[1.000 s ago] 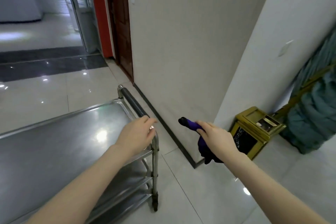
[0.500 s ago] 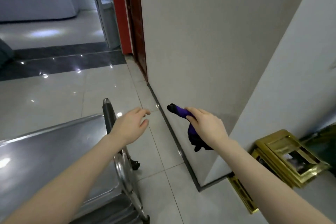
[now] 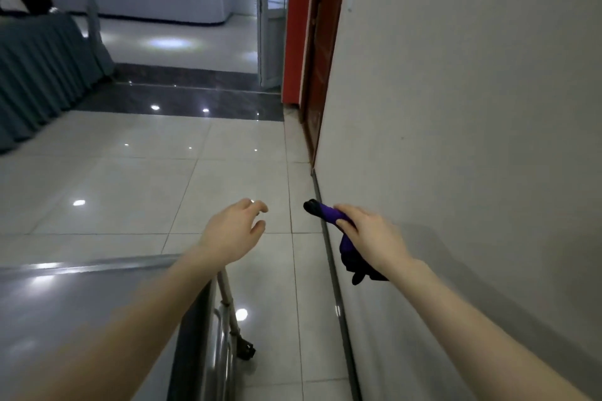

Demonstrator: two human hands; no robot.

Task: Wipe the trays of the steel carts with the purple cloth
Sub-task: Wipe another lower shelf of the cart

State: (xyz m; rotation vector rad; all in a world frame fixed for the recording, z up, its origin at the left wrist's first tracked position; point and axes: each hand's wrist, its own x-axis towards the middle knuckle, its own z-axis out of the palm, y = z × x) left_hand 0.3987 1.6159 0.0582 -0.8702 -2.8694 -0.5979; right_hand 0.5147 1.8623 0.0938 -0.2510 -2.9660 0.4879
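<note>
The steel cart [image 3: 65, 299] fills the lower left, its shiny top tray partly hidden under my left forearm; one leg and a caster show at its right end. My left hand [image 3: 233, 234] hovers above the floor past the cart's end, fingers loosely curled, holding nothing. My right hand [image 3: 368, 238] grips the bunched purple cloth [image 3: 329, 216], which sticks out past my fingers and hangs below my wrist, close to the wall.
A beige wall [image 3: 472, 140] runs along the right with a dark skirting strip. A red door frame [image 3: 299, 26] stands ahead. A table with a grey-green skirt [image 3: 39, 75] is at far left. Glossy floor tiles [image 3: 130, 189] stretch ahead.
My left hand has let go of the cart's handle and lifted off it. The view has swung left and up; the gold bin has left the frame. The cloth stays in my right hand.
</note>
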